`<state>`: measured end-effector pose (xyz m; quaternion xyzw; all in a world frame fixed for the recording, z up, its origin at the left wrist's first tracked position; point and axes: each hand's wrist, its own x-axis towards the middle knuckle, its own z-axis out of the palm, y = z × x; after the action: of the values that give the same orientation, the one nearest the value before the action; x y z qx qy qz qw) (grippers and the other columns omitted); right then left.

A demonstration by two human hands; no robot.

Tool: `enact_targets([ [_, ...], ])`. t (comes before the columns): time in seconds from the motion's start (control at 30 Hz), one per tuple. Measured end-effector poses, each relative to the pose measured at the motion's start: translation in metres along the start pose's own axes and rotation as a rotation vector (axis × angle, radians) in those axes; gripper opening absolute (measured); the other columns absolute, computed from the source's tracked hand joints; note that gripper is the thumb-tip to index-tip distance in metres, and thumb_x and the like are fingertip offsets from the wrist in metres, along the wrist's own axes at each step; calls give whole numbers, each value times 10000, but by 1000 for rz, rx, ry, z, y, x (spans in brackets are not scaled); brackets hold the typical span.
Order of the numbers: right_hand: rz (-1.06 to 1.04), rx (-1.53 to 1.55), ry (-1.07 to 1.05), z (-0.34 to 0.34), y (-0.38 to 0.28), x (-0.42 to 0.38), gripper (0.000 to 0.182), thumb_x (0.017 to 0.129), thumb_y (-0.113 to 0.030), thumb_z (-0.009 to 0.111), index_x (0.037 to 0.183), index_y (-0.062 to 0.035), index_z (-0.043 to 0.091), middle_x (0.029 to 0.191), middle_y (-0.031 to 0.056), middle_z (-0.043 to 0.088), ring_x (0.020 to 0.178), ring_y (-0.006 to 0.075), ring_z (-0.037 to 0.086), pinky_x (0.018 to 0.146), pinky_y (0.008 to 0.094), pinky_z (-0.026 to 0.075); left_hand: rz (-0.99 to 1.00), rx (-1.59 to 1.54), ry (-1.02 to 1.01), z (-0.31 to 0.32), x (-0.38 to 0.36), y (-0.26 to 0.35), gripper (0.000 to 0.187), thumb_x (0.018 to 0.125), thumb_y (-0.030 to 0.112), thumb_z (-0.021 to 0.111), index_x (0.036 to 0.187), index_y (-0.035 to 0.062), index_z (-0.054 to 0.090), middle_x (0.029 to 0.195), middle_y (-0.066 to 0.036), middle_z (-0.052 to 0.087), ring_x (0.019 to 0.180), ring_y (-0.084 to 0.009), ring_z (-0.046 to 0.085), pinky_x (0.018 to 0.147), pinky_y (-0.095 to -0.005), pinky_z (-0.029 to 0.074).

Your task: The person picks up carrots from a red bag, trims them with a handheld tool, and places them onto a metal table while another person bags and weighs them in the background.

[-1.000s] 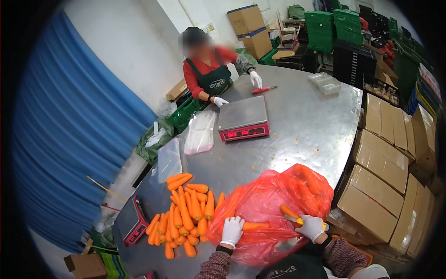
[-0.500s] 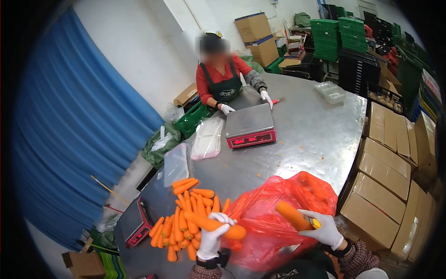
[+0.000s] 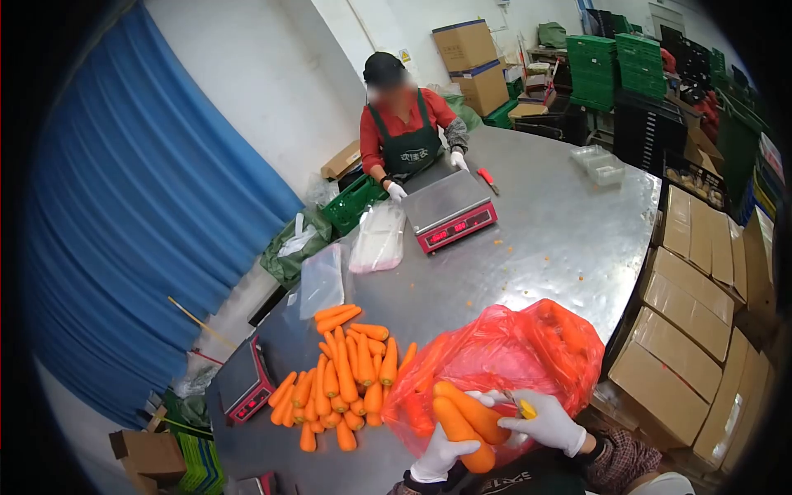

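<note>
Both my hands wear white gloves and are close together in front of the red plastic bag [image 3: 429, 351]. My left hand [image 3: 444, 459] is closed round the lower end of a thick carrot [image 3: 456, 425]. A second carrot [image 3: 481, 412] lies against it, its near end in the fingers of my right hand [image 3: 549, 425]. A small yellow item [image 3: 525, 409] shows at the right hand's fingers; its kind cannot be made out. More carrots show through the thin bag. To the left, a pile of carrots [image 3: 345, 375] lies on the metal table [image 3: 536, 223].
Across the table stands a co-worker [image 3: 406, 136] with gloved hands beside a red scale [image 3: 455, 216]. Red-handled tool [image 3: 487, 181] lies nearby. Clear plastic bags [image 3: 378, 238] lie left of the scale; another scale [image 3: 247, 384] is at the left edge. Cardboard boxes [image 3: 672, 363] line the right.
My left hand has moved right and down with its carrot, away from the pile. My right hand has come slightly left and down, so the two carrots now lie together.
</note>
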<state>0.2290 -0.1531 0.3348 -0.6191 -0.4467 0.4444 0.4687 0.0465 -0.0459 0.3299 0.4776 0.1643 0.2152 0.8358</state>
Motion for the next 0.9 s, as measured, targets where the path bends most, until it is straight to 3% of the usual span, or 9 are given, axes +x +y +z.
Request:
enact_targets([
  [0.03,-252,-81,251,2,-4,-3,466,831,-310,789,1216,-85,656,1016,106,705,929,224,703,838,331,535,-3,-3,-2,-5,-2,-5,806,706,149,771,1409,56,388,1410,-117,473,1334,-257,449,1142,-428,344],
  [0.13,-317,-310,225,-14,-13,-13,364,863,-350,742,1154,-138,694,917,76,699,821,270,699,710,336,543,214,427,275,-17,-1,-13,723,659,-67,697,1319,58,428,1259,-83,519,1152,-211,528,1031,-361,419],
  [0.17,-361,-479,204,-15,-14,-15,327,877,-400,713,1091,-153,714,835,52,679,683,239,677,589,336,520,206,546,335,-16,-2,-11,724,650,-73,702,1310,53,434,1246,-93,522,1142,-219,535,1013,-358,428],
  [0.27,-344,-566,162,-14,-23,-19,301,868,-417,713,1012,-154,735,747,34,660,617,220,660,544,336,499,262,836,430,-20,-3,-2,734,616,-83,723,1285,35,448,1211,-127,526,1121,-259,548,972,-361,449],
  [0.53,-402,-504,141,-14,-26,-25,325,821,-381,761,1041,-142,750,716,46,660,598,210,652,553,309,501,434,1200,409,-18,-7,13,740,595,-10,815,1254,30,480,1209,-151,522,1158,-357,519,1008,-426,423],
  [0.73,-371,-562,168,-15,-30,-19,353,838,-448,730,1023,-149,755,671,43,644,580,230,657,525,343,509,390,1168,399,-19,-9,9,754,593,37,854,1251,40,487,1203,-152,533,1146,-378,515,1008,-447,414],
  [0.8,-400,-737,299,-26,-18,-6,364,828,-445,738,1030,-142,751,702,43,669,601,231,672,543,348,525,386,1202,360,-20,-17,9,758,591,51,862,1251,44,488,1191,-151,540,1140,-382,515,1008,-455,412],
  [0.83,-179,-689,317,-31,-2,2,362,821,-435,745,1035,-143,747,736,41,691,609,227,681,549,344,532,384,1243,311,-21,-18,13,762,589,65,869,1250,48,489,1180,-151,547,1134,-386,514,1007,-463,411],
  [0.9,-226,-604,323,-32,3,-3,361,822,-435,745,1037,-145,746,743,41,694,608,223,683,549,338,533,410,1289,298,-14,-16,19,763,589,79,874,1248,52,490,1173,-150,552,1133,-388,513,1010,-468,408],
])
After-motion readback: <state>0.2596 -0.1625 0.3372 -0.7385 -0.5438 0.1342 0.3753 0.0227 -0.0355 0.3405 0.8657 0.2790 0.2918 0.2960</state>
